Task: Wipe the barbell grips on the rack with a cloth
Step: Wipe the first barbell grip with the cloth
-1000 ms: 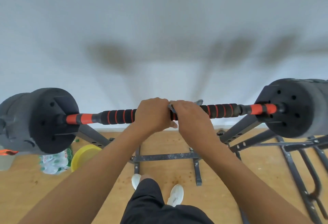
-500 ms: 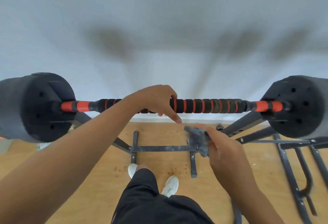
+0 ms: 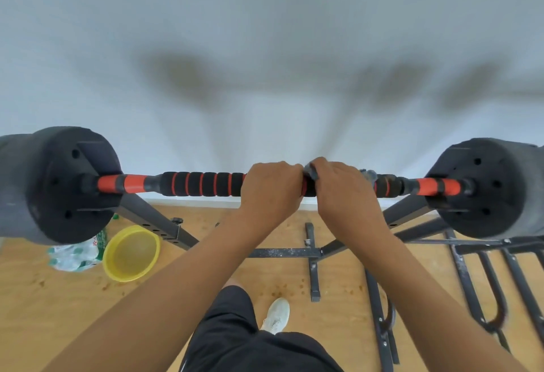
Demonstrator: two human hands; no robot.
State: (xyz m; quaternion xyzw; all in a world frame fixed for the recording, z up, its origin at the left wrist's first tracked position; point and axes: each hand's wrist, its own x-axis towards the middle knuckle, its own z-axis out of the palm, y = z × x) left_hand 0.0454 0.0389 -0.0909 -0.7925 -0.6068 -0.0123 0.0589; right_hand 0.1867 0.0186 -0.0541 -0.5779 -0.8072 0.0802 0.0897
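A barbell lies across a dark metal rack (image 3: 159,221), with a black foam grip ringed in orange (image 3: 203,183) and big black weights at both ends. My left hand (image 3: 270,187) grips the middle of the foam grip. Right beside it, my right hand (image 3: 343,192) wraps a grey cloth (image 3: 368,174) round the bar; only the cloth's edges show at both sides of the hand. The two hands nearly touch.
The left weight (image 3: 56,186) and right weight (image 3: 482,189) flank the bar. On the wooden floor below stand a yellow bowl (image 3: 131,254) and a plastic-wrapped pack of bottles (image 3: 76,254). More rack bars (image 3: 471,277) lie at the lower right. A white wall is behind.
Half a second ago my right hand held the cloth below the bar and my left hand rested loosely on it; now both hands are closed round the bar side by side.
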